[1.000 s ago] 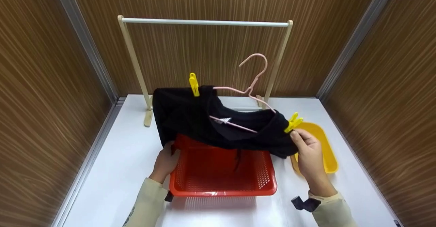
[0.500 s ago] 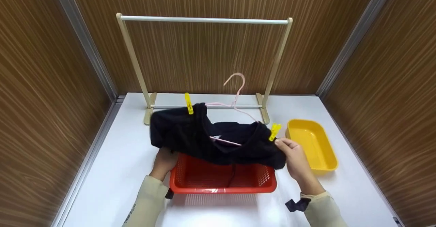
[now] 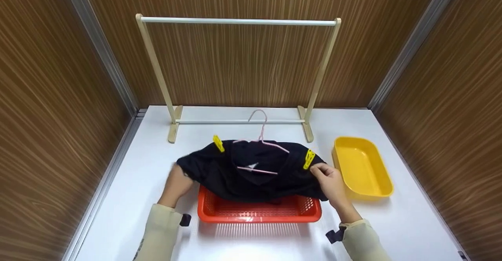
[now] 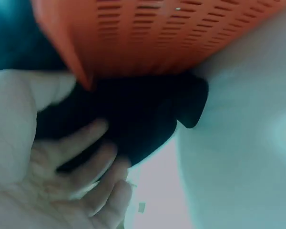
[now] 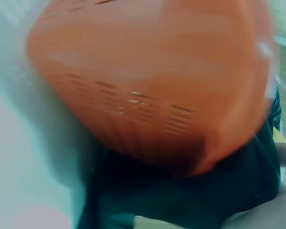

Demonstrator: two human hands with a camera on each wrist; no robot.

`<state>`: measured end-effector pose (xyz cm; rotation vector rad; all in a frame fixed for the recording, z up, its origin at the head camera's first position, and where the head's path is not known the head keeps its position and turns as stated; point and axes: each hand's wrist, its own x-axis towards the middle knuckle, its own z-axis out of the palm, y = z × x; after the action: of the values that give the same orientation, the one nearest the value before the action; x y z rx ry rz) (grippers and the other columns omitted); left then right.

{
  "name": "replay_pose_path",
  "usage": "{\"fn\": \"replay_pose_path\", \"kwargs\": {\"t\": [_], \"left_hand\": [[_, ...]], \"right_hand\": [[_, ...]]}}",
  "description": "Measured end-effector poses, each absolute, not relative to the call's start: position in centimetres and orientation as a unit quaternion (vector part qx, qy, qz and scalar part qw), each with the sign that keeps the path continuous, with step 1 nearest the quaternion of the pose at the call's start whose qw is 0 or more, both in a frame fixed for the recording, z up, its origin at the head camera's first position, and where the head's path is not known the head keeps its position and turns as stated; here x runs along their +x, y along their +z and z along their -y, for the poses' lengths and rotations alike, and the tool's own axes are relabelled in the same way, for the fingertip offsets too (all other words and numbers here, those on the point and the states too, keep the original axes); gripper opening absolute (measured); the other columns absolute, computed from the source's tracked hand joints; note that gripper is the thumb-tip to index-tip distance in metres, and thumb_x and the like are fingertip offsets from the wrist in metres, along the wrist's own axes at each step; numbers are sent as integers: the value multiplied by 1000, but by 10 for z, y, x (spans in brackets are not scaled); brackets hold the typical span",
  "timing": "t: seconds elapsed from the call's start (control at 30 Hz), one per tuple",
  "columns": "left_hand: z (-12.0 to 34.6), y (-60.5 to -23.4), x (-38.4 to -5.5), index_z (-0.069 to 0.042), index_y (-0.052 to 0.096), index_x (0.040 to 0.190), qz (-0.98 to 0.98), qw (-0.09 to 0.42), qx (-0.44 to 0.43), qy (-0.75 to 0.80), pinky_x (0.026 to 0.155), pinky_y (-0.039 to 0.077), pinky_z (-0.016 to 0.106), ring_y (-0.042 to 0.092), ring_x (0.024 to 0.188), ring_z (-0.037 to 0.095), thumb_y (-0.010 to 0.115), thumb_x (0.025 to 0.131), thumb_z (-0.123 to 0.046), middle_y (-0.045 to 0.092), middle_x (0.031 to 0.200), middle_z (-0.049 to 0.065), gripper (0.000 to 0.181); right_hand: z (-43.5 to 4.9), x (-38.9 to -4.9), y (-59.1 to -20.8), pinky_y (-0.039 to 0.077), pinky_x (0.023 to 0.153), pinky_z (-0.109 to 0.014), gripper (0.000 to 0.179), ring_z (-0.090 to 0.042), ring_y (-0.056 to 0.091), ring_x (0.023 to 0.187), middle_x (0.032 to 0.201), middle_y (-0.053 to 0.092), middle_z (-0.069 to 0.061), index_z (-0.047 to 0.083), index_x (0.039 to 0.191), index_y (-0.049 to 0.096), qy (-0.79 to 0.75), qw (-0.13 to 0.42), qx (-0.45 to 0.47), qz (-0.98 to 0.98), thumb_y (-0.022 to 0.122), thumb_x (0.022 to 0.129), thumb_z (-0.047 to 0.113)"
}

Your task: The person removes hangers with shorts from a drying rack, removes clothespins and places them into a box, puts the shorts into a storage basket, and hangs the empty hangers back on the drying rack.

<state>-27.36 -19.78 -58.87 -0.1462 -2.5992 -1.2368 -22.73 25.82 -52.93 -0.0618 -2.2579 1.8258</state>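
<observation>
A black shirt (image 3: 255,188) lies across the far part of a red basket (image 3: 259,218), with a pink hanger (image 3: 263,131) inside its neckline. Yellow clothespins clip both shoulders: a left clothespin (image 3: 219,143) and a right clothespin (image 3: 309,159). My right hand (image 3: 331,182) pinches the shirt just beyond the right clothespin. At the opposite sleeve, my left hand (image 3: 178,182) is partly covered by the cloth. The left wrist view shows that hand (image 4: 62,157) with fingers loosely bent and thumb apart, beside the dark fabric and the basket's corner.
Behind the basket stands a rack with a white top bar (image 3: 239,21) and wooden legs. A yellow tray (image 3: 362,171) sits at the right on the white table (image 3: 121,214). Wood-patterned panels (image 3: 243,65) enclose the back and sides.
The shirt and hanger have come down and nearer, from tilted to nearly level over the basket. My right hand moved left with its shoulder; my left hand shifted slightly left.
</observation>
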Motion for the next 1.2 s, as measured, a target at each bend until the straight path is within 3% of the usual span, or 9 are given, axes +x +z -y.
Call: {"fn": "replay_pose_path", "kwargs": {"t": [0.17,0.37,0.5,0.63,0.73,0.87,0.97,1.07,1.2], "left_hand": [[195,-578,-268,8,42,138,831,107,26,-546,109,41,47,50,130,40,67,97,-17,47,140,30,54],[188,-571,-261,5,39,125,664,98,-3,-741,86,45,24,58,103,15,42,97,1,59,117,15,28],[183,-563,-257,2,43,134,689,96,-48,-717,95,43,28,59,106,15,41,103,-9,62,120,12,33],[171,-559,-256,-5,61,131,818,109,-69,-560,108,41,43,58,122,26,67,100,-26,63,131,13,38],[163,-559,-256,-7,67,119,872,120,-64,-469,104,44,52,59,118,33,76,94,-25,67,123,13,32],[156,-561,-257,-5,64,112,898,137,-65,-412,96,47,51,58,106,33,74,97,-22,65,113,13,25],[155,-564,-259,-3,62,111,906,143,-74,-392,93,48,50,57,102,32,71,99,-25,64,110,12,26],[154,-567,-259,-3,62,111,909,150,-77,-381,93,48,49,56,102,31,69,101,-28,64,111,12,28],[150,-567,-256,-3,63,111,915,171,-78,-356,90,47,49,56,98,32,66,102,-29,63,108,13,27]], "right_hand": [[-258,-230,-545,44,76,-18,11,-7,56,79,80,65,4,-7,90,70,599,137,-24,788,66,96,0],[-256,-231,-553,43,73,-18,13,-7,54,76,80,64,-2,-9,87,69,577,147,-20,803,62,97,-4],[-254,-232,-559,44,76,-17,11,-5,56,79,85,69,-9,-6,89,71,561,179,-12,808,63,96,-4],[-252,-236,-566,43,82,-19,8,-10,59,86,88,72,-10,-1,89,74,507,246,14,826,67,94,-2],[-251,-240,-570,41,86,-31,7,-24,59,88,84,70,-10,0,86,73,427,312,59,847,67,90,-1],[-250,-243,-571,38,93,-51,10,-42,56,91,87,66,-16,-3,93,69,301,373,132,868,65,85,0],[-249,-243,-568,39,97,-55,29,-45,56,98,100,66,-22,-8,111,66,283,356,156,877,65,83,0],[-246,-243,-559,42,97,-45,44,-38,59,104,113,67,-22,-9,130,60,359,304,141,871,67,87,0],[-236,-246,-550,44,93,-32,40,-29,62,100,111,69,-17,-5,133,61,429,300,126,843,69,95,2]]}}
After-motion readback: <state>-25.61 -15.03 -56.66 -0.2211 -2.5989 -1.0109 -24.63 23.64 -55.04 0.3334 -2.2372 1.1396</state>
